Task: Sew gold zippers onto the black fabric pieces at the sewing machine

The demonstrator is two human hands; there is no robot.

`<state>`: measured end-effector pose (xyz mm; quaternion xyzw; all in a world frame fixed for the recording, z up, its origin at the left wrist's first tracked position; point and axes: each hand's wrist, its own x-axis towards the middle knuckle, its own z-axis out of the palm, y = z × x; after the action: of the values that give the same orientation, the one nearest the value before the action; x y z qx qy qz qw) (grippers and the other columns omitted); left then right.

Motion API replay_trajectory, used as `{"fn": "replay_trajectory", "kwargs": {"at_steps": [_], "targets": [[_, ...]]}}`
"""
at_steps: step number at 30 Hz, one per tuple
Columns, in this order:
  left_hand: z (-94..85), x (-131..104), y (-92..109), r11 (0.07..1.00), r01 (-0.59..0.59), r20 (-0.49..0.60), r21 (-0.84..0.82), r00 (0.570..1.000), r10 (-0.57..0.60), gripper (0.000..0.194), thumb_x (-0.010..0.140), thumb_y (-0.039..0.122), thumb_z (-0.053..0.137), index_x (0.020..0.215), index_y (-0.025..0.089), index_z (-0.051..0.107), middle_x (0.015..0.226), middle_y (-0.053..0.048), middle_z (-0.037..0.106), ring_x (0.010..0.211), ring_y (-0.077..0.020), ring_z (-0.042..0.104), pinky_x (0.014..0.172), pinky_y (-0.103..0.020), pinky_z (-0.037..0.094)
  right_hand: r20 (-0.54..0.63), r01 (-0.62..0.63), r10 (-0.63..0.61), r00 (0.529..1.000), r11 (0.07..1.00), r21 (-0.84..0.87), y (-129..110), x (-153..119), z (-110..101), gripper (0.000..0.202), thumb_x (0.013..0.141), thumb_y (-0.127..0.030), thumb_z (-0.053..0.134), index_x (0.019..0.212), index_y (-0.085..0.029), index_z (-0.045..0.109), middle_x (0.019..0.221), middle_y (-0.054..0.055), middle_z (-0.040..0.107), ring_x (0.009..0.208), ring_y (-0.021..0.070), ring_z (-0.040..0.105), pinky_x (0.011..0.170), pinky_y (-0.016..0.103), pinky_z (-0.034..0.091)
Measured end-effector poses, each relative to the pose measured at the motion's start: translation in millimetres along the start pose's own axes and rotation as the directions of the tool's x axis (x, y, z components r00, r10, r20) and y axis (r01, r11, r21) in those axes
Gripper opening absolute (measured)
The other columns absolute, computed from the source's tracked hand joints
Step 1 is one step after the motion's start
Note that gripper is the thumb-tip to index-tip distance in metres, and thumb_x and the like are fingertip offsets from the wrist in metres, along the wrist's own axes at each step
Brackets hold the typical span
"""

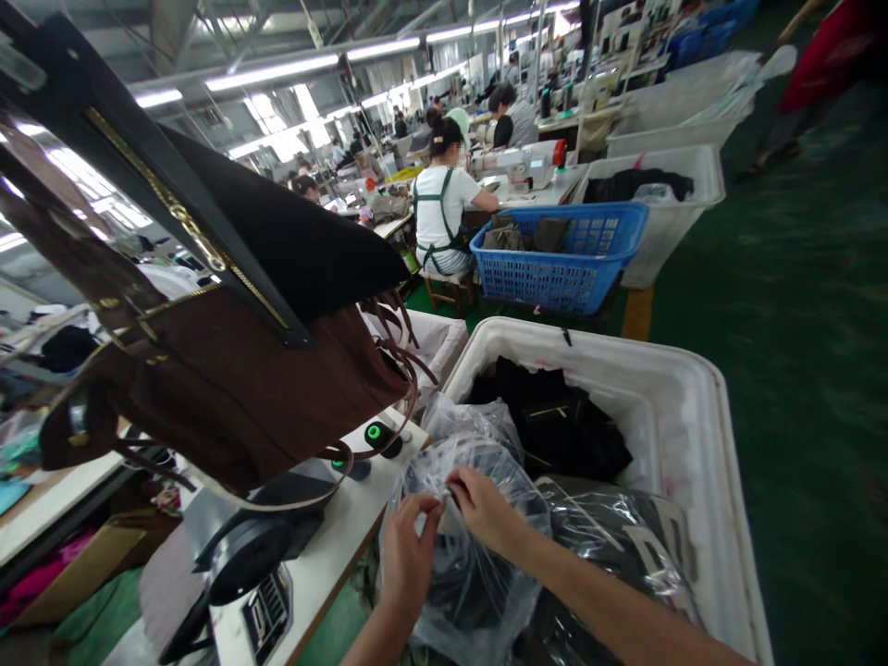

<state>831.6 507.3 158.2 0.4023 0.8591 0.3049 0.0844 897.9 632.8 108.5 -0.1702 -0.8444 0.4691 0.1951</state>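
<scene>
My left hand (pixel 412 546) and my right hand (pixel 487 511) are close together over a clear plastic bag (pixel 510 592). Each has its thumb and fingers pinched on the gathered top of the bag. Dark contents show faintly through the film, but I cannot make out what they are. The bag is at the near left side of a large white plastic bin (pixel 684 388). Black fabric pieces with gold zippers (pixel 548 407) lie deeper in that bin. Beside my right forearm are dark grey pieces wrapped in clear plastic (pixel 624 532).
A brown handbag (pixel 264 388) and a black zippered panel (pixel 291 222) hang at upper left. Below them is a sewing machine (pixel 256 546) on a white table, with thread cones (pixel 381 437). A blue basket (pixel 555 264) stands beyond the bin, near a seated person (pixel 440 203).
</scene>
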Motion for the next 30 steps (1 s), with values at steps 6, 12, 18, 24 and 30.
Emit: {"fn": "replay_trajectory", "kwargs": {"at_steps": [6, 12, 18, 24, 30], "targets": [[4.5, 4, 9, 0.996, 0.086, -0.028, 0.038, 0.996, -0.084, 0.01, 0.08, 0.022, 0.052, 0.082, 0.019, 0.061, 0.082, -0.003, 0.066, 0.08, -0.02, 0.062, 0.074, -0.034, 0.047, -0.092, 0.011, -0.004, 0.996, 0.997, 0.071, 0, -3, 3, 0.015, 0.084, -0.009, 0.039, 0.082, -0.015, 0.052, 0.073, 0.004, 0.063, 0.069, 0.0136, 0.06, 0.065, 0.023, 0.048], [3.3, 9, 9, 0.986, 0.06, -0.066, 0.156, 0.997, -0.051, 0.01, 0.072, 0.013, 0.053, 0.076, 0.02, 0.059, 0.08, 0.0, 0.066, 0.079, -0.0196, 0.062, 0.077, -0.036, 0.041, -0.027, 0.164, -0.165, 0.986, 0.986, -0.032, -5, -5, -18, 0.019, 0.082, -0.009, 0.046, 0.097, -0.015, 0.056, 0.088, 0.007, 0.063, 0.08, 0.0164, 0.061, 0.073, 0.028, 0.049], [0.4, 8, 10, 0.965, -0.067, -0.079, 0.254, 0.993, 0.089, 0.014, 0.073, 0.01, 0.053, 0.078, 0.02, 0.06, 0.082, 0.0, 0.067, 0.08, -0.0205, 0.062, 0.077, -0.037, 0.039, 0.206, 0.355, -0.317, 0.926, 0.917, -0.184, -17, 5, -35, 0.017, 0.082, -0.009, 0.048, 0.094, -0.014, 0.061, 0.087, 0.008, 0.064, 0.082, 0.0193, 0.061, 0.077, 0.031, 0.047], [1.7, 14, 10, 0.931, -0.18, -0.077, 0.319, 0.974, 0.215, 0.015, 0.073, 0.009, 0.053, 0.078, 0.021, 0.061, 0.083, -0.001, 0.068, 0.08, -0.0205, 0.062, 0.077, -0.036, 0.039, 0.285, 0.343, -0.266, 0.921, 0.901, -0.267, -23, 16, -33, 0.014, 0.074, -0.002, 0.049, 0.079, -0.011, 0.059, 0.077, 0.01, 0.063, 0.068, 0.0204, 0.06, 0.062, 0.029, 0.046], [-6.1, 16, 10, 0.918, -0.192, -0.043, 0.346, 0.975, 0.22, 0.016, 0.085, 0.018, 0.047, 0.095, 0.02, 0.06, 0.085, -0.002, 0.068, 0.076, -0.0179, 0.063, 0.071, -0.031, 0.043, 0.191, 0.182, -0.145, 0.971, 0.964, -0.192, -16, 20, -34, 0.015, 0.073, -0.004, 0.051, 0.082, -0.013, 0.058, 0.074, 0.003, 0.063, 0.066, 0.0135, 0.059, 0.06, 0.021, 0.044]]}}
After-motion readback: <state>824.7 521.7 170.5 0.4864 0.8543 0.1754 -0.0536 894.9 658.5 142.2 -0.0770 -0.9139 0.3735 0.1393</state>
